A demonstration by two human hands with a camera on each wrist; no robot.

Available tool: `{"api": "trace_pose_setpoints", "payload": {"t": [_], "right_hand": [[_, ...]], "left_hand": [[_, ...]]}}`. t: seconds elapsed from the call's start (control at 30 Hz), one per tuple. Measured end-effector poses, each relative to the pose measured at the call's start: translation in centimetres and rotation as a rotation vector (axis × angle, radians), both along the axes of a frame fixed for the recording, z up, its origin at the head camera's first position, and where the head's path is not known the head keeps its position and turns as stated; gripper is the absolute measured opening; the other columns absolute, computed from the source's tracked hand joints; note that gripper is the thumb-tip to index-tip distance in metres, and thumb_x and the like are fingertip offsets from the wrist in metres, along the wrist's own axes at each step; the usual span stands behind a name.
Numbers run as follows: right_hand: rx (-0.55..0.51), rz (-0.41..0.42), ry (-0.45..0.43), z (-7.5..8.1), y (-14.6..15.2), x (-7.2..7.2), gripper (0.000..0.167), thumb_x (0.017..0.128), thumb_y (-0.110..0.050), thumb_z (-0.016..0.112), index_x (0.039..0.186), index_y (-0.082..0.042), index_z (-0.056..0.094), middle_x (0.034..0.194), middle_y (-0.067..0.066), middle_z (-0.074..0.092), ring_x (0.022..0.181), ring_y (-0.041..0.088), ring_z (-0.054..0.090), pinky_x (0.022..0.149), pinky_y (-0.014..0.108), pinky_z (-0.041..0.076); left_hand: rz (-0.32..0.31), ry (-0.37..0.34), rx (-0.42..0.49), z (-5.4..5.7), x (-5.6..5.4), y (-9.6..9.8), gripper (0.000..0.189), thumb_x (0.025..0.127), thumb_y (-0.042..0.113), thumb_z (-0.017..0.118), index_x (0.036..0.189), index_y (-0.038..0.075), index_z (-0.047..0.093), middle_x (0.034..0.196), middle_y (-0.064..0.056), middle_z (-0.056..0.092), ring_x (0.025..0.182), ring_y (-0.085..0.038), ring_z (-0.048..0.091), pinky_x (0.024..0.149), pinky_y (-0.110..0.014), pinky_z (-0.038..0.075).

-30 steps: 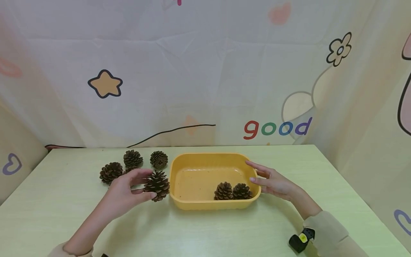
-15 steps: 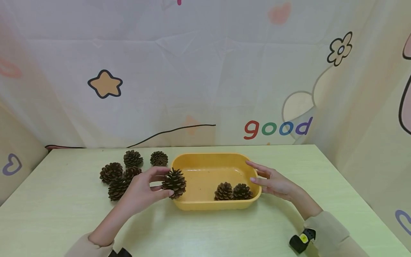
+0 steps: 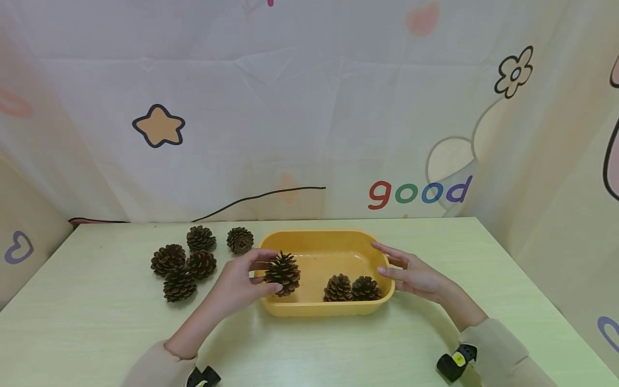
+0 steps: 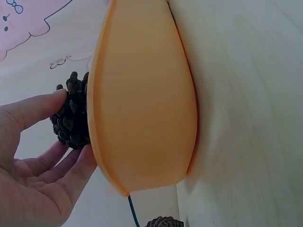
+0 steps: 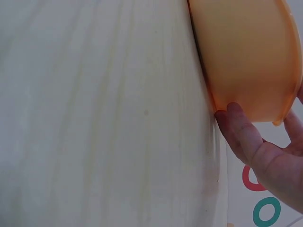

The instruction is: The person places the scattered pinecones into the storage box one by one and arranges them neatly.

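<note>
In the head view my left hand holds a brown pine cone between thumb and fingers, over the left end of a yellow plastic basin. The left wrist view has this pine cone at rim height, its far side hidden behind the basin wall. My right hand grips the basin's right end, thumb at the rim. In the right wrist view, fingertips touch the outer wall low down. Two pine cones stand side by side at the basin's front right.
Left of the basin, several pine cones lie grouped on the pale wooden table. A single pine cone sits nearer the basin's back left corner. A printed cloth hangs behind the table.
My left hand has carried its pine cone rightward, from beside the basin to over its left end. The grouped pine cones it covered now show fully. My right hand stays at the basin's right end.
</note>
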State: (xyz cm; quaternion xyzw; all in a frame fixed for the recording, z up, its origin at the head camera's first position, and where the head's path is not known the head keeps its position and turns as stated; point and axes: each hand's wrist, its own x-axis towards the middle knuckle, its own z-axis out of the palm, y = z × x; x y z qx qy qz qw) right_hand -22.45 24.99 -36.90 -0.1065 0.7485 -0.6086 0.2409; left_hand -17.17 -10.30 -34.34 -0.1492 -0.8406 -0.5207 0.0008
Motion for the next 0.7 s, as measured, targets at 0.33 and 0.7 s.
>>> {"api": "trace_pose_setpoints", "payload": {"t": [0.33,0.7], "right_hand": [[0.003,0.006,0.004,-0.2,0.1,-0.1,0.072,0.088,-0.023,0.061,0.146,-0.013,0.019,0.148,0.025,0.007,0.123,0.039,0.039,0.089,0.037,0.048],[0.009,0.005,0.005,-0.2,0.1,-0.2,0.072,0.088,-0.023,0.061,0.146,-0.013,0.019,0.148,0.026,0.008,0.123,0.039,0.039,0.088,0.038,0.048]], "left_hand": [[-0.044,0.021,0.017,-0.8,-1.0,1.8,0.051,0.072,0.004,0.075,0.119,0.003,0.055,0.118,-0.011,0.057,0.107,-0.032,0.056,0.082,-0.033,0.052],[-0.071,0.045,-0.106,-1.1,-2.0,3.3,0.050,0.072,0.004,0.075,0.117,0.003,0.055,0.116,-0.010,0.059,0.104,-0.028,0.058,0.079,-0.032,0.053]]}}
